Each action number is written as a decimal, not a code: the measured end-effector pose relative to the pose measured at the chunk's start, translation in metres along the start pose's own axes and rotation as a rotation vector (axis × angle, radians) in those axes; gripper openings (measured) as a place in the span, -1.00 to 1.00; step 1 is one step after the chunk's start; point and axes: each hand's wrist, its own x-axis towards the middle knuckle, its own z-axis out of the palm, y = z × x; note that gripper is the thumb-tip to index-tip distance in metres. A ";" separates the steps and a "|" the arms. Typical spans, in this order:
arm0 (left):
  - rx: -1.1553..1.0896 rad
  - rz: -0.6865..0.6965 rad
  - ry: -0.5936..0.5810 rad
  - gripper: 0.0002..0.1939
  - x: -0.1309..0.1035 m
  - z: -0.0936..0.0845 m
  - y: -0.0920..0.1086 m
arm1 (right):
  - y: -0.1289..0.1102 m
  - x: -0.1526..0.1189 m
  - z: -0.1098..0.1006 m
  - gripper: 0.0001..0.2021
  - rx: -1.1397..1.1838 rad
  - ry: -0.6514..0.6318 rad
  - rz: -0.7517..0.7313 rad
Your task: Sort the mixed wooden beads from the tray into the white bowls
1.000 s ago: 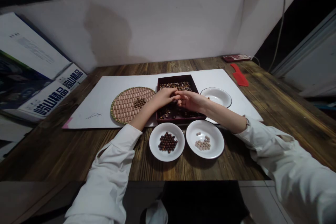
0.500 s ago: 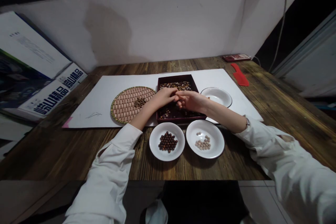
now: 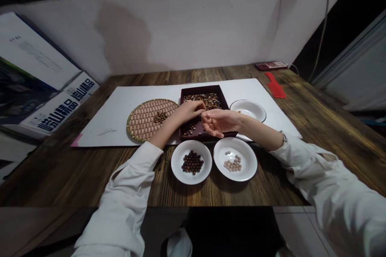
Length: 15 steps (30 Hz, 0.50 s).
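Over the dark red tray (image 3: 224,97) of mixed beads (image 3: 208,99), my two hands are close together. Fingers of my left hand (image 3: 191,110) are bent down and pinched near the tray's middle; whatever they hold is too small to make out. Palm turned up, my right hand (image 3: 223,119) is cupped with curled fingers just to the right, its contents unclear. Nearer me stand a white bowl (image 3: 177,168) of dark brown beads (image 3: 192,162) and another white bowl (image 3: 249,168) of pale beads (image 3: 233,164).
A round woven tray (image 3: 140,122) with greenish-brown beads (image 3: 160,117) lies left, on a white board (image 3: 104,108). Behind my right forearm is a third white dish (image 3: 251,108). A red scraper-like tool (image 3: 275,87) and a phone (image 3: 271,66) lie far right; printed boxes (image 3: 57,110) stand left.
My right hand has drawn slightly towards me and its fingers have loosened, parting a little from my left hand. My left hand stays almost in place over the tray.
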 end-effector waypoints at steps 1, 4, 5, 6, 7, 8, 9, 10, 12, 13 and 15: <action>0.004 0.003 0.005 -0.83 0.000 0.001 -0.001 | 0.000 -0.001 0.000 -0.69 -0.003 -0.050 0.022; 0.023 0.013 0.023 -0.84 0.001 0.003 -0.003 | -0.001 -0.004 -0.001 -0.71 -0.022 -0.186 0.106; 0.031 0.014 0.026 -0.84 0.001 0.003 -0.003 | -0.001 -0.005 -0.002 -0.72 -0.020 -0.228 0.126; 0.040 0.014 0.026 -0.85 0.001 0.003 -0.003 | -0.001 -0.006 -0.003 -0.73 -0.011 -0.279 0.139; 0.045 0.012 0.026 -0.85 0.001 0.003 -0.003 | -0.001 -0.007 -0.004 -0.74 0.002 -0.339 0.149; 0.049 0.010 0.024 -0.85 0.001 0.003 -0.003 | -0.001 -0.008 -0.005 -0.74 0.014 -0.409 0.162; 0.051 0.008 0.022 -0.85 0.001 0.003 -0.003 | -0.001 -0.008 -0.006 -0.75 0.019 -0.473 0.180; 0.053 0.007 0.020 -0.85 0.001 0.003 -0.003 | 0.000 -0.009 -0.007 -0.76 0.017 -0.528 0.205; 0.058 0.009 0.017 -0.85 0.001 0.003 -0.003 | 0.000 -0.010 -0.007 -0.78 0.011 -0.601 0.253; 0.061 0.009 0.018 -0.84 0.001 0.003 -0.003 | 0.001 -0.010 -0.007 -0.78 0.012 -0.623 0.272; 0.067 0.012 0.017 -0.84 0.001 0.003 -0.003 | 0.001 -0.010 -0.006 -0.81 0.015 -0.664 0.287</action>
